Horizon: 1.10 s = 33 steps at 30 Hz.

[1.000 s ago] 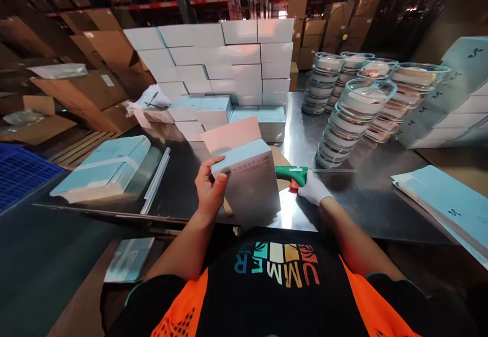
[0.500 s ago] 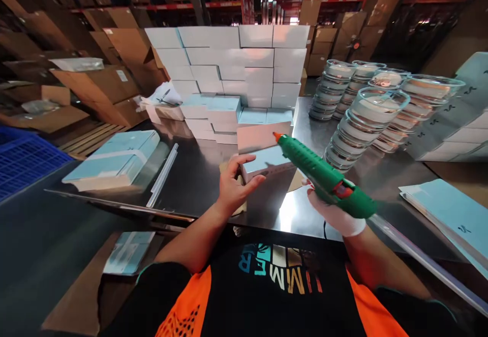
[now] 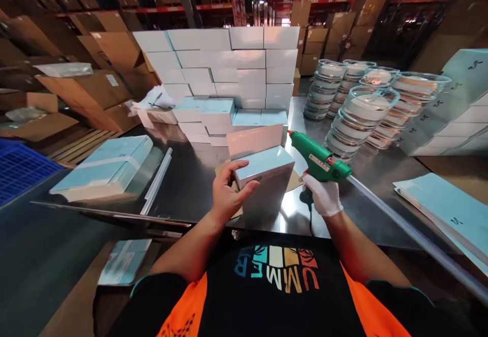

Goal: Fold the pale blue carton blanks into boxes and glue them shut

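My left hand [image 3: 231, 189], bare, grips the near left corner of a small carton [image 3: 269, 187], thumb on the near face and fingers at the top edge. The carton stands on the metal table with a pale blue top flap folded inward and another flap [image 3: 255, 141] raised behind it. In my gloved right hand [image 3: 323, 194] is a green glue gun [image 3: 318, 158], its orange nozzle pointing left, just beyond the carton's far right corner. A long clear glue stick [image 3: 415, 238] trails from the gun's rear.
White boxes [image 3: 217, 62] are piled at the back of the table. Stacks of glass dishes [image 3: 358, 123] stand right. Flat blue cartons [image 3: 102, 164] and loose glue sticks [image 3: 157, 182] lie left; more flat cartons [image 3: 446, 210] lie right.
The glue gun has drawn back to the right, away from above the carton, and its body now sits more level. My left hand still holds the carton, whose top now shows more fully.
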Each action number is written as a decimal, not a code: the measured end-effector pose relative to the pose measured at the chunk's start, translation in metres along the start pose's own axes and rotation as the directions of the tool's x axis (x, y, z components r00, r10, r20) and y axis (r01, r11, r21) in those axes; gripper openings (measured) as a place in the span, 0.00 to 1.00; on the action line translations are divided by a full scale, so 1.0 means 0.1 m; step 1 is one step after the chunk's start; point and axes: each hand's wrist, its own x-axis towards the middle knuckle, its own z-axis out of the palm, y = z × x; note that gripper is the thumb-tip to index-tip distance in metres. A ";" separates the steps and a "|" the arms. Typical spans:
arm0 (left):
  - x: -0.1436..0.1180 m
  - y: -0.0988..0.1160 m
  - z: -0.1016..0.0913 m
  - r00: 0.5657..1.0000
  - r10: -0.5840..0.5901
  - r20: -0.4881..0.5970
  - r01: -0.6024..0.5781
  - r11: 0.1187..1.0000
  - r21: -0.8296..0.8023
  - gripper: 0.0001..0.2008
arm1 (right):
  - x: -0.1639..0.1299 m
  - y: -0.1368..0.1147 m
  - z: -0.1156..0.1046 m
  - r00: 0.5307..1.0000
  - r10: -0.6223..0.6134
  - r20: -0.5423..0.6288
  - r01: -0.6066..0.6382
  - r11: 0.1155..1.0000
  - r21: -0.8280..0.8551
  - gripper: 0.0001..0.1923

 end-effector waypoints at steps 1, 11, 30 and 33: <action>0.00 0.00 -0.01 0.999 -0.035 -0.001 0.035 0.999 -0.032 0.28 | 0.03 0.09 0.02 0.998 0.070 0.002 -0.070 0.996 0.057 0.19; 0.04 -0.08 0.03 0.987 -0.158 -0.006 0.155 0.972 -0.179 0.32 | 0.26 0.40 -0.15 0.967 0.201 -0.156 -0.232 0.949 -0.216 0.24; 0.34 -0.21 -0.17 0.921 0.247 0.302 -0.216 0.967 -0.133 0.08 | 0.02 -0.13 0.10 0.645 -0.711 0.281 0.723 0.687 0.076 0.08; 0.59 0.10 -0.28 0.759 0.222 0.612 -0.319 0.946 0.054 0.20 | 0.01 -0.27 0.23 0.554 -0.750 0.360 0.809 0.588 -0.021 0.12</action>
